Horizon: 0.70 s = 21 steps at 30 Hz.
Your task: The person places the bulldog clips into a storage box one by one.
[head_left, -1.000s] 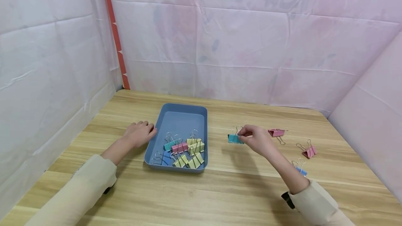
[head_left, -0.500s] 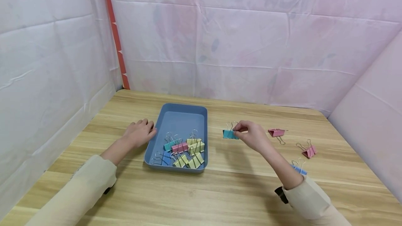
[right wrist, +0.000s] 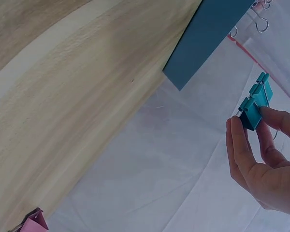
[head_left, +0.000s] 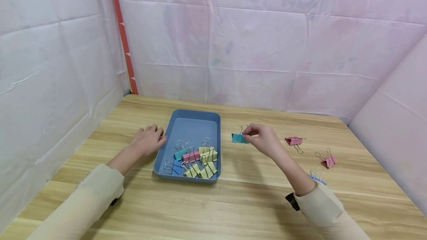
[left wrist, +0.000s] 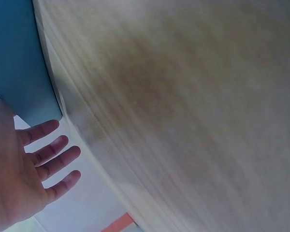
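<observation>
Between thumb and fingers, my right hand [head_left: 265, 140] pinches a teal binder clip [head_left: 238, 138], held in the air to the right of a blue tray [head_left: 218, 129]. The right wrist view shows the same teal binder clip [right wrist: 256, 102] with its wire handles partly behind the fingers. My left hand [head_left: 148, 142] rests against the tray's left side, its fingers loosely extended. Inside the tray's near half lie several binder clips: a teal one [head_left: 180, 153], a pink one [head_left: 191, 157], a blue one [head_left: 176, 167] and several yellow ones [head_left: 207, 170].
On the right of the wooden table [head_left: 200, 210] lie a pink binder clip [head_left: 294, 141], another pink clip [head_left: 328, 161] and a blue clip [head_left: 318, 179] close to my right forearm. White patterned sheets [head_left: 253, 47] enclose the table at the back and sides.
My right hand has moved left and slightly away from me, carrying the teal binder clip closer to the tray. The left hand has stayed beside the tray.
</observation>
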{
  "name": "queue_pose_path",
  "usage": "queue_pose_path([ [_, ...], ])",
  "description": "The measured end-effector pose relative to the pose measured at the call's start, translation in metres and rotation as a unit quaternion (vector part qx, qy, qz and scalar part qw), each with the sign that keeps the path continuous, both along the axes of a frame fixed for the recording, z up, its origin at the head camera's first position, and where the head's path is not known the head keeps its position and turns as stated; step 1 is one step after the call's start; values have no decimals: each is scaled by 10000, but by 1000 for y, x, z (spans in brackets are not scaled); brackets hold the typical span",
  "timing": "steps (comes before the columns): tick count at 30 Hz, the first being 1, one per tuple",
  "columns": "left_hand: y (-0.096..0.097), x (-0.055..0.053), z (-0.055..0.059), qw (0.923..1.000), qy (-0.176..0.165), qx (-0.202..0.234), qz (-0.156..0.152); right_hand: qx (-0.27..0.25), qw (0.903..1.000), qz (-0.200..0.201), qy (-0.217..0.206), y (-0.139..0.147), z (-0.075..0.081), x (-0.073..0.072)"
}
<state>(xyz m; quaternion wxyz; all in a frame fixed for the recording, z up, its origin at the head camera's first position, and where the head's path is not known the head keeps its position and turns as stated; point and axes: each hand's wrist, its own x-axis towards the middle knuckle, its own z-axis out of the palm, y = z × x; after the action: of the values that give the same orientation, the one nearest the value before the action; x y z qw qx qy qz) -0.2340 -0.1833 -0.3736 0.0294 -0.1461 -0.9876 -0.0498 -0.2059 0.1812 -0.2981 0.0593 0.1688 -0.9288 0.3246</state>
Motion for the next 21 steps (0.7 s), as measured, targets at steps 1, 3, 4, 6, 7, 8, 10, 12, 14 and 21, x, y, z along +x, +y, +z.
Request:
queue_pose_path([
  [1,0,0,0,10000,6,-9,8,-18,10000,5,-9,-1,0,-1],
  [3,0,0,0,10000,12,-27,23,-36,10000,3,-36,-3,0,-2],
  [4,0,0,0,10000,14,-39,32,-43,10000,2,-48,-4,0,-2],
  [6,0,0,0,10000,25,-60,47,-68,10000,47,-53,-6,0,-3],
  [7,0,0,0,10000,30,-73,50,-87,9999,68,-48,-7,0,-4],
  [8,0,0,-1,9999,33,-84,49,-109,9999,90,-27,-9,0,-4],
  [10,0,0,-1,9999,52,-100,50,-151,9998,144,-1,-11,0,-6],
  [12,0,-1,-1,9999,65,-116,45,-162,9997,187,4,-14,0,-7],
  [14,0,0,-1,9999,67,-115,44,-148,9996,218,-26,-17,0,-8],
  [21,0,-1,0,9999,9,-100,46,-296,9988,332,-183,-28,0,-11],
])
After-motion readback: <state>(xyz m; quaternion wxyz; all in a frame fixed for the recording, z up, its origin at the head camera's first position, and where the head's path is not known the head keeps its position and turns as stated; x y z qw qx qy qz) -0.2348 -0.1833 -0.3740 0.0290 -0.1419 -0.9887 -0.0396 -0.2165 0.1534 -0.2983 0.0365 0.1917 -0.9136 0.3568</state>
